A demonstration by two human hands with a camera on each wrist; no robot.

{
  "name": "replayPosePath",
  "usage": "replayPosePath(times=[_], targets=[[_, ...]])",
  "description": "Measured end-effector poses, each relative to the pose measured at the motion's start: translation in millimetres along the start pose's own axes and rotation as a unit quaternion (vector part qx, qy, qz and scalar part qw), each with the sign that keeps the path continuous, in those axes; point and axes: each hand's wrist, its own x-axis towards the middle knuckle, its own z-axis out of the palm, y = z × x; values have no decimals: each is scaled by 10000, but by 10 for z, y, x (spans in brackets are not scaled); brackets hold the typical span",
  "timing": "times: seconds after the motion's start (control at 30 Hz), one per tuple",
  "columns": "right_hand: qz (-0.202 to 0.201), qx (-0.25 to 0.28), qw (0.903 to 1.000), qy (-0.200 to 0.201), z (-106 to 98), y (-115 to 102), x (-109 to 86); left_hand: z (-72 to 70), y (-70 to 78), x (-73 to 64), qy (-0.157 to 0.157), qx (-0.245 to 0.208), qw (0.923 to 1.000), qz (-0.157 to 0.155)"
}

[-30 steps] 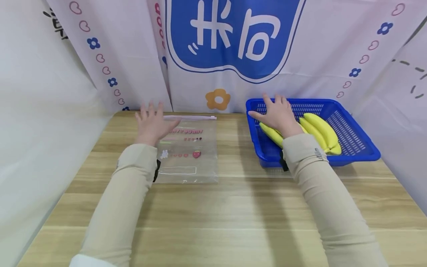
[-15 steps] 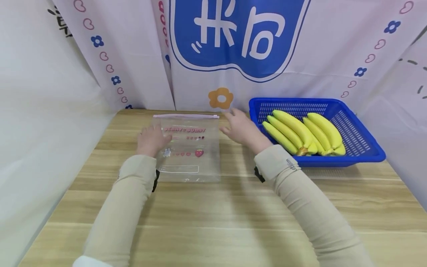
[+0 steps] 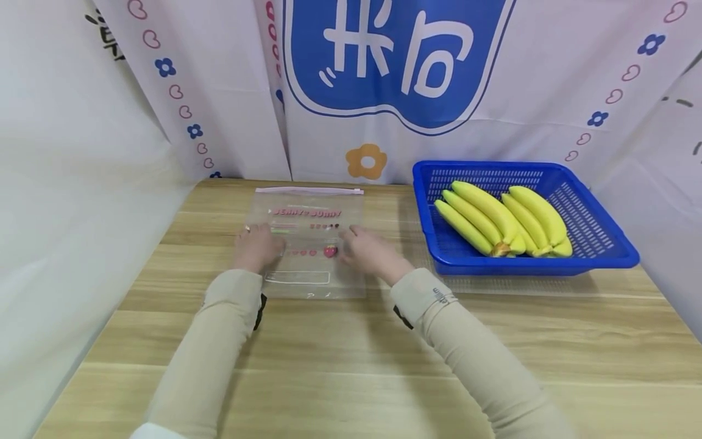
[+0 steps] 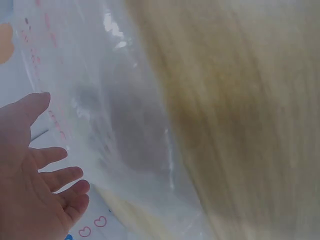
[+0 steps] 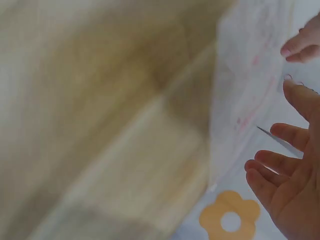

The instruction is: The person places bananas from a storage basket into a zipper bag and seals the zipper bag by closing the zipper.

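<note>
Over the left side of the bag (image 3: 307, 265) with the left hand (image 3: 258, 249), its fingers (image 4: 52, 156) parted and loosely bent around nothing. Over the bag's right edge with the right hand (image 3: 370, 251), near the strawberry print (image 3: 330, 250), likewise loose and fairly wide. Cannot tell (too blurred from the head, too slanted from the wrists) whether touching the film or just above it. Beneath and between both hands, lying flat: the bag, clear, with pink lettering (image 3: 307, 212), a row of hearts (image 3: 301, 252) and a pale pink slide strip (image 3: 307, 191) along the far edge. At the wrists, dark straps (image 3: 259, 312) beside beige cuffs (image 3: 234, 286). All above a wood-grain table (image 3: 307, 366). To the right, on the same table, a blue basket (image 3: 609, 244) with yellow bananas (image 3: 479, 213) inside, stems toward the near rim. Behind, a white cloth (image 3: 236, 122) with a blue emblem (image 3: 384, 91) and, lower down, an orange flower (image 3: 353, 161).
</note>
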Motion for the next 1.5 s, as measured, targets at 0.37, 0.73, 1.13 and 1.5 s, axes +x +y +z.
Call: replayPosePath(times=[0.37,0.73,1.13,1.5], targets=[[31,209,9994,-291,313,22,22,128,-23,63,-279,190,9994,-116],[260,480,9967,-602,382,70,13,168,-107,91,-541,377,9978,32],[370,114,9947,-956,387,11,27,140,-133,50,-951,225,9952,23],[224,-166,9965,-783,385,-67,-12,135,-165,95,-1166,199,9929,76]])
